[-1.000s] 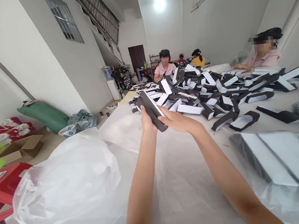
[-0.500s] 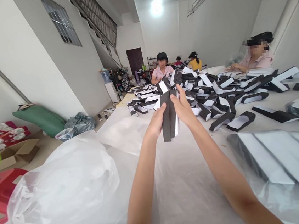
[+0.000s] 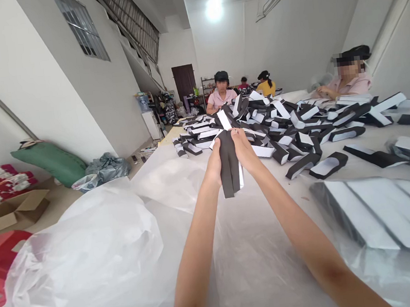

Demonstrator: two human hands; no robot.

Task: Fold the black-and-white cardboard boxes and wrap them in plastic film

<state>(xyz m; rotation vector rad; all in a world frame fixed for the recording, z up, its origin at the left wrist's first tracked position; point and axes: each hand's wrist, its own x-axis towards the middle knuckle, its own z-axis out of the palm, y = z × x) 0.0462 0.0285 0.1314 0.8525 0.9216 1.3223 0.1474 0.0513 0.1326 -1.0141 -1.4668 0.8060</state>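
Both my hands grip a pair of long black-and-white folded strips (image 3: 229, 165), held upright side by side above the table. My left hand (image 3: 213, 163) is closed on the left edge, thumb on the black face. On the right edge my right hand (image 3: 243, 148) is closed, its thumb near the top. White shows along the strips' right side. Behind them lies a heap of similar black-and-white folded pieces (image 3: 307, 113). What the pieces are made of I cannot tell for sure.
A clear plastic bag (image 3: 90, 248) spreads over the left of the table. At right lies a plastic-wrapped pack of white pieces (image 3: 380, 213). A red stool (image 3: 6, 252) and cardboard box (image 3: 16, 211) stand left. Co-workers sit across (image 3: 222, 95) and at right (image 3: 351, 77).
My right hand has drawn in and lower on the strips, and the two strips are now pressed closer together. The view has shifted slightly.
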